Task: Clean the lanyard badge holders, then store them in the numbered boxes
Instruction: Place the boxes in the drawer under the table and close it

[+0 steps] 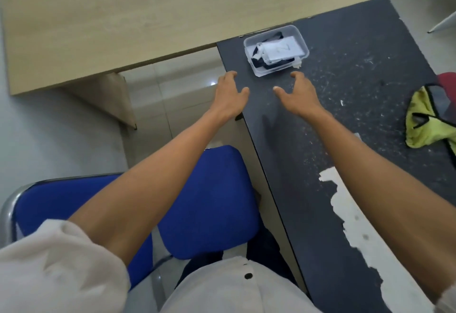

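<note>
Nearest is a blue chair (209,201). Above the dark tabletop (345,140), the left hand (230,93) and right hand (296,94) hold nothing, fingers spread and loosely curved. At their 12 o'clock a clear box (250,62) holds tangled white badge holders (278,50); its number is unreadable. At 3 o'clock, a yellow cloth (419,120) is cut off.

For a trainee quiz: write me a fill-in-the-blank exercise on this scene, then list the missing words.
The left hand and right hand reach toward the clear box, holding ____.
The cloth on the dark table is ____.
The chair seat is ____.
Missing words: nothing; yellow; blue.
</note>
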Demonstrator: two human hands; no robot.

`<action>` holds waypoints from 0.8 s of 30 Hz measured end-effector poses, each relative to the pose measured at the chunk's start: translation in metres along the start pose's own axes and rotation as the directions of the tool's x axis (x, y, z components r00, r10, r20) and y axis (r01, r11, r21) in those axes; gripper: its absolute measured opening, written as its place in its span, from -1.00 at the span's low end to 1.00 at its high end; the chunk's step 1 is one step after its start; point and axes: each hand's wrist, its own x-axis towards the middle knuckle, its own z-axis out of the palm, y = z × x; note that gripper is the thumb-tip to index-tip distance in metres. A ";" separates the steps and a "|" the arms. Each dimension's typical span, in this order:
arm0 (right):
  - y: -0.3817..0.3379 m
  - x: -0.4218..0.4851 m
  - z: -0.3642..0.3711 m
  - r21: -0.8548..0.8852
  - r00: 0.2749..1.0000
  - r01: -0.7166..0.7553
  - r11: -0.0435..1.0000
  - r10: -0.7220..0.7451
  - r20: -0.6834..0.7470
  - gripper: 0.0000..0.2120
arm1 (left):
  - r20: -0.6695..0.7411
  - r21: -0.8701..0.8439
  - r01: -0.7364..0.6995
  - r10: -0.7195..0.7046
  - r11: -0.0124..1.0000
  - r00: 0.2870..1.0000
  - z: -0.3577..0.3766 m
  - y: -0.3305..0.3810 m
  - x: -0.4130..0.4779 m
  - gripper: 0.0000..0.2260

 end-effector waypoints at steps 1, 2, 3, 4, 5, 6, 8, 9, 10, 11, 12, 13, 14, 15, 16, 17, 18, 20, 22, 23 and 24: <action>0.000 0.014 -0.002 -0.007 1.000 0.019 1.000 -0.019 -0.007 -0.37 | -0.010 -0.007 0.016 -0.016 1.000 1.000 0.001 0.003 0.008 -0.51; 0.001 0.027 -0.004 -0.011 0.999 0.030 0.999 -0.030 -0.021 -0.38 | -0.019 -0.013 0.035 -0.035 0.999 0.999 0.003 0.005 0.017 -0.51; 0.002 0.039 -0.006 -0.011 0.999 0.029 1.000 -0.029 -0.039 -0.40 | -0.027 -0.021 0.058 -0.058 0.998 0.998 0.006 0.006 0.025 -0.51; 0.003 0.051 -0.008 -0.009 0.998 0.024 1.000 -0.024 -0.058 -0.41 | -0.033 -0.030 0.076 -0.077 0.997 0.996 0.009 0.007 0.035 -0.51; 0.005 0.064 -0.009 -0.005 0.997 0.017 1.000 -0.018 -0.078 -0.42 | -0.038 -0.036 0.089 -0.090 0.995 0.995 0.012 0.007 0.044 -0.51; 0.007 0.075 -0.010 -0.003 0.995 0.012 1.000 -0.012 -0.099 -0.42 | -0.044 -0.041 0.100 -0.102 0.994 0.994 0.015 0.008 0.053 -0.51; 0.011 0.095 -0.012 -0.012 0.989 0.012 1.000 -0.014 -0.150 -0.43 | -0.053 -0.053 0.122 -0.125 0.991 0.991 0.020 0.009 0.068 -0.50; 0.013 0.104 -0.014 -0.024 0.985 0.019 1.000 -0.023 -0.169 -0.43 | -0.049 -0.061 0.132 -0.135 0.989 0.990 0.023 0.009 0.074 -0.49; 0.016 0.111 -0.016 -0.041 0.983 0.028 0.999 -0.035 -0.180 -0.43 | -0.043 -0.072 0.140 -0.144 0.987 0.989 0.025 0.010 0.079 -0.47; 0.019 0.118 -0.019 -0.055 0.983 0.030 0.998 -0.039 -0.181 -0.42 | -0.038 -0.085 0.146 -0.149 0.986 0.988 0.028 0.012 0.083 -0.46; 0.021 0.124 -0.021 -0.064 0.984 0.027 0.998 -0.038 -0.174 -0.39 | -0.031 -0.099 0.151 -0.155 0.984 0.987 0.031 0.013 0.088 -0.45; 0.024 0.128 -0.023 -0.059 0.987 0.024 0.998 -0.034 -0.157 -0.37 | -0.025 -0.108 0.152 -0.155 0.982 0.988 0.034 0.015 0.091 -0.44; 0.026 0.132 -0.024 -0.039 0.991 0.022 0.999 -0.026 -0.131 -0.34 | -0.016 -0.109 0.153 -0.155 0.982 0.988 0.037 0.016 0.095 -0.44; 0.028 0.134 -0.024 -0.010 0.994 0.022 1.000 -0.023 -0.105 -0.32 | -0.007 -0.097 0.146 -0.148 0.985 0.989 0.040 0.017 0.098 -0.45; 0.029 0.135 -0.024 0.015 0.996 0.020 1.000 -0.019 -0.083 -0.31 | 0.006 -0.078 0.138 -0.138 0.987 0.990 0.044 0.018 0.100 -0.48; 0.030 0.134 -0.022 0.029 0.997 0.022 0.999 -0.020 -0.072 -0.30 | 0.017 -0.053 0.122 -0.122 0.991 0.992 0.047 0.019 0.100 -0.53; 0.030 0.132 -0.021 0.032 0.997 0.023 0.999 -0.021 -0.073 -0.30 | 0.021 -0.028 0.106 -0.106 0.994 0.994 0.050 0.018 0.101 -0.57; 0.032 0.127 -0.021 0.041 0.996 0.002 0.999 0.002 -0.091 -0.31 | 0.005 0.005 0.097 -0.097 0.995 0.995 0.055 0.015 0.101 -0.61; 0.036 0.120 -0.022 0.042 0.995 -0.034 0.999 0.037 -0.088 -0.33 | -0.026 -0.004 0.115 -0.115 0.993 0.993 0.056 0.012 0.100 -0.62; 0.038 0.116 -0.022 0.022 0.996 -0.041 0.999 0.043 -0.076 -0.33 | -0.040 -0.010 0.131 -0.131 0.991 0.991 0.055 0.011 0.099 -0.61; 0.041 0.111 -0.022 -0.001 0.997 -0.043 0.999 0.043 -0.057 -0.34 | -0.052 -0.010 0.149 -0.150 0.989 0.987 0.053 0.009 0.099 -0.59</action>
